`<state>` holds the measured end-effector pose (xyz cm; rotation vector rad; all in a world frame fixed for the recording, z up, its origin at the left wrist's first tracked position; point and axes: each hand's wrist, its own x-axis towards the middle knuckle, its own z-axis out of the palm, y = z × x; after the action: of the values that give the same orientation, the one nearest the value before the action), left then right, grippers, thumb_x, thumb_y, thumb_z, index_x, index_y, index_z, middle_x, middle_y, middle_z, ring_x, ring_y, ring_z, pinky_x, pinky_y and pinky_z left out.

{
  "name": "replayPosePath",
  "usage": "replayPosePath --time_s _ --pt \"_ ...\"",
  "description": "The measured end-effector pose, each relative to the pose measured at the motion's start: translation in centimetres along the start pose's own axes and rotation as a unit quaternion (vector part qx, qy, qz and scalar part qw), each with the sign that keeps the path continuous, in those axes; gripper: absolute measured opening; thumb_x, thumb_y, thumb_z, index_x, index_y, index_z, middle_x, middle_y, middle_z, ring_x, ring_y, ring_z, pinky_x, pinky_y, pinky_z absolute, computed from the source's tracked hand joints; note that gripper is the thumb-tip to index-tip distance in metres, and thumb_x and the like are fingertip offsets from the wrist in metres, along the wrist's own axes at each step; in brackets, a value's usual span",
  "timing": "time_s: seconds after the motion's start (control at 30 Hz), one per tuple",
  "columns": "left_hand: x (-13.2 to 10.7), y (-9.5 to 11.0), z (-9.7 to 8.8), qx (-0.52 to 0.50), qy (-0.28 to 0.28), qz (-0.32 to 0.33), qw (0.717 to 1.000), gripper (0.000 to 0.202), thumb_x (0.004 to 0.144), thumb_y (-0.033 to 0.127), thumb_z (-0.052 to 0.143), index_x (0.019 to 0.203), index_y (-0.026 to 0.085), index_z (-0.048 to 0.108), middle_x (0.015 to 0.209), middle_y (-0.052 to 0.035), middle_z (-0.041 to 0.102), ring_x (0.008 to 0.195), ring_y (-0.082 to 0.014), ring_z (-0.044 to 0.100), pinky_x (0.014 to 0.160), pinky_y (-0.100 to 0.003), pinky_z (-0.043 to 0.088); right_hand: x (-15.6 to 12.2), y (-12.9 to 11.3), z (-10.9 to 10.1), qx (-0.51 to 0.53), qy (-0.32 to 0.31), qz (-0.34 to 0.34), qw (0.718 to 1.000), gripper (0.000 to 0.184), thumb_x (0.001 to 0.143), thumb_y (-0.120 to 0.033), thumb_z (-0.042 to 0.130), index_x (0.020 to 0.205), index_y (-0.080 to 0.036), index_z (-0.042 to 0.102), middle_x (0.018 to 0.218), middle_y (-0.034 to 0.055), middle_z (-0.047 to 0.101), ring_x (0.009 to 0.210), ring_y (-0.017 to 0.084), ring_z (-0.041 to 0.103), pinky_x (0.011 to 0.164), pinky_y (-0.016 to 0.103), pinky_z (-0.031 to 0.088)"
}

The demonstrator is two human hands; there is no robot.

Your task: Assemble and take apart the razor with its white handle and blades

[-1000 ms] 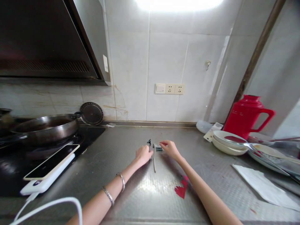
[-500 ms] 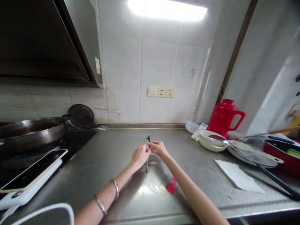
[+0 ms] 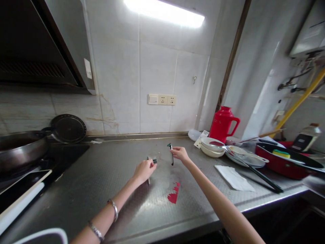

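Head: right hand pinches razor; left hand curled, hold unclear.
Counter edge: nearer than hands.
Pan: right of hands, sponge inside.

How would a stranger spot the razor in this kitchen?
Start with the grey metal counter below the wall sockets. Over its middle stretch, the right hand holds the razor nearly upright. Its dark head, set across the top, marks it out from the plain pale strip by the left hand and the jagged red patch nearer the front.
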<state>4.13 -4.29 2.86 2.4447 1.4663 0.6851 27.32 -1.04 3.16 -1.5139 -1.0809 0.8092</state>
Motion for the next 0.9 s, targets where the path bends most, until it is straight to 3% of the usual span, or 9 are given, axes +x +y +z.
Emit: replayPosePath --time_s 0.17,0.3,0.47,0.63,0.9 --pt "0.0 -0.7 0.3 0.048 -0.022 -0.055 0.997 0.027 0.081 0.037 0.045 0.07 0.019 0.063 0.074 -0.0051 0.068 0.071 -0.0185 0.063 0.055 -0.023 0.035 2.4 1.9 -5.8 -0.139 0.057 0.006 0.989 0.029 0.065 -0.024 0.063 0.088 -0.006 0.069 0.067 0.006 0.065 0.058 0.011 0.059 0.052 0.017 0.046" --pt "0.2 -0.9 0.2 0.086 -0.043 -0.075 0.993 0.031 0.081 0.041 0.045 0.072 0.019 0.064 0.079 -0.0075 0.069 0.078 -0.0222 0.065 0.06 -0.026 0.041 2.9 3.2 -8.5 -0.253 0.061 0.003 0.966 0.017 0.062 -0.021 0.064 0.07 -0.008 0.071 0.053 0.0042 0.061 0.053 0.013 0.059 0.049 0.017 0.042" --pt "0.4 -0.6 0.1 0.133 -0.058 -0.092 0.985 0.033 0.079 0.044 0.046 0.078 0.018 0.066 0.087 -0.0114 0.07 0.083 -0.0251 0.065 0.066 -0.03 0.045 2.8 4.4 -9.3 -0.355 0.062 -0.002 0.933 0.013 0.06 -0.019 0.064 0.065 -0.009 0.071 0.053 0.0068 0.063 0.058 0.016 0.061 0.051 0.019 0.04" --pt "0.6 -0.4 0.6 0.153 -0.08 -0.102 0.98 0.034 0.078 0.041 0.045 0.086 0.017 0.067 0.091 -0.0146 0.069 0.086 -0.0276 0.065 0.067 -0.033 0.048 2.8 4.8 -9.3 -0.415 0.066 -0.013 0.908 0.017 0.063 -0.019 0.062 0.073 -0.009 0.071 0.07 0.0129 0.069 0.071 0.02 0.064 0.057 0.02 0.041" --pt "0.6 -0.8 1.1 0.165 -0.093 -0.11 0.976 0.03 0.079 0.033 0.044 0.089 0.016 0.067 0.094 -0.0143 0.069 0.088 -0.0255 0.065 0.069 -0.03 0.047 2.4 4.6 -9.2 -0.444 0.07 -0.011 0.893 0.018 0.063 -0.015 0.06 0.077 -0.01 0.071 0.082 0.0166 0.069 0.081 0.023 0.065 0.063 0.022 0.042"
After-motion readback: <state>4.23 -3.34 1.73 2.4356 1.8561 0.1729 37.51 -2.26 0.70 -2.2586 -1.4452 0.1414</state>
